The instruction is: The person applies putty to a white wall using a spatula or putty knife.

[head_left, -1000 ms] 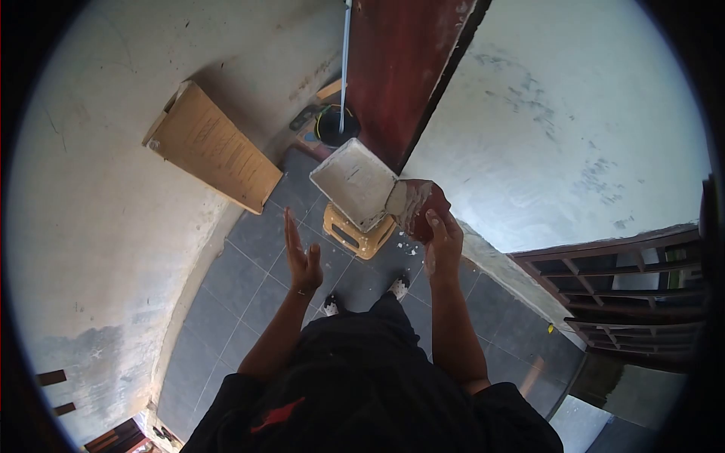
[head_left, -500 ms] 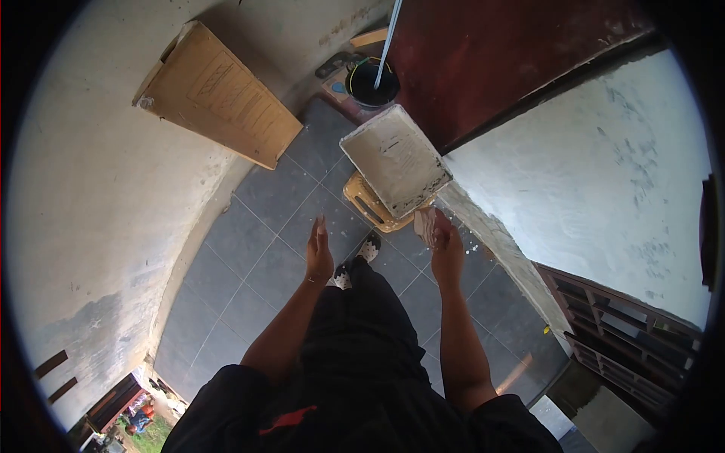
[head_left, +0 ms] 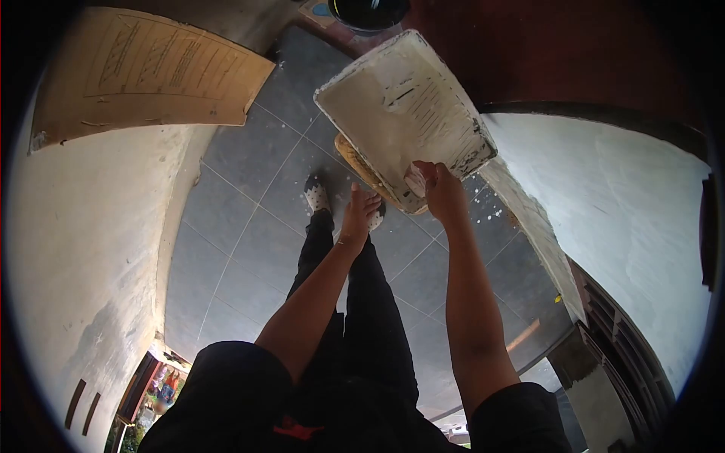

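Observation:
My right hand (head_left: 445,195) is closed on a pale, folded-looking cloth (head_left: 414,180). It hangs over the near corner of a whitish, paint-caked roller tray (head_left: 362,90). Dark smears and ridges mark the tray's inside, and it rests tilted on a yellow plastic stool (head_left: 351,158), mostly hidden beneath it. Left of the stool, my left hand (head_left: 356,217) is empty, with its fingers stretched out and apart.
A black bucket (head_left: 368,15) stands beyond the tray, near a dark red door (head_left: 544,60). A large cardboard piece (head_left: 151,72) leans on the left wall. White drips spot the grey floor tiles (head_left: 249,249) right of the stool. Walls rise on both sides.
I have come closer to the tray and stool. My right hand has moved the cloth over the tray's near corner. My left hand has moved right, towards the stool.

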`<state>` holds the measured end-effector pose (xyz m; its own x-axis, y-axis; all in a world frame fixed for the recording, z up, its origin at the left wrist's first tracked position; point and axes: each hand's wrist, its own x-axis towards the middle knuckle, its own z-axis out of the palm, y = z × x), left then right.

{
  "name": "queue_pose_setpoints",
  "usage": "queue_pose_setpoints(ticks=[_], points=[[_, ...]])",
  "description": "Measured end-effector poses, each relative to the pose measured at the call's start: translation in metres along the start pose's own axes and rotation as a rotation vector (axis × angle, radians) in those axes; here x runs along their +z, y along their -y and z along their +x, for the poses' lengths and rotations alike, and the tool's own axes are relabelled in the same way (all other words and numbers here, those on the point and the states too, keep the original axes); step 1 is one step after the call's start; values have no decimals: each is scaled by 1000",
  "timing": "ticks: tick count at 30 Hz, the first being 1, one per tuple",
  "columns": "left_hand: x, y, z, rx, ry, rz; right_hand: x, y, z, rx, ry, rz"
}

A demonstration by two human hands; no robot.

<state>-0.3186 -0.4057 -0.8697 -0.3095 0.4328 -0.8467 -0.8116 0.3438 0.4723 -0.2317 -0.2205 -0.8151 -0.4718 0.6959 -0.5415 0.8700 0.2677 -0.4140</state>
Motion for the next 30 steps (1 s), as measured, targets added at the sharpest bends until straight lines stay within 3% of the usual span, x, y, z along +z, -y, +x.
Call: queue_pose_setpoints(ticks=[9, 19, 21, 28, 30], points=[[29, -3, 15, -182, 4, -365, 23, -18, 3, -3, 63, 99], [20, -5, 22, -205, 53, -312, 22, 4, 31, 36, 56, 130], [15, -10, 22, -180, 24, -229, 17, 1, 41, 48, 50, 266], [-6, -29, 34, -76, -9, -227, 23, 9, 47, -53, -19, 185], [-7, -32, 33, -89, -3, -270, 33, 10, 43, -74, 61, 131]])
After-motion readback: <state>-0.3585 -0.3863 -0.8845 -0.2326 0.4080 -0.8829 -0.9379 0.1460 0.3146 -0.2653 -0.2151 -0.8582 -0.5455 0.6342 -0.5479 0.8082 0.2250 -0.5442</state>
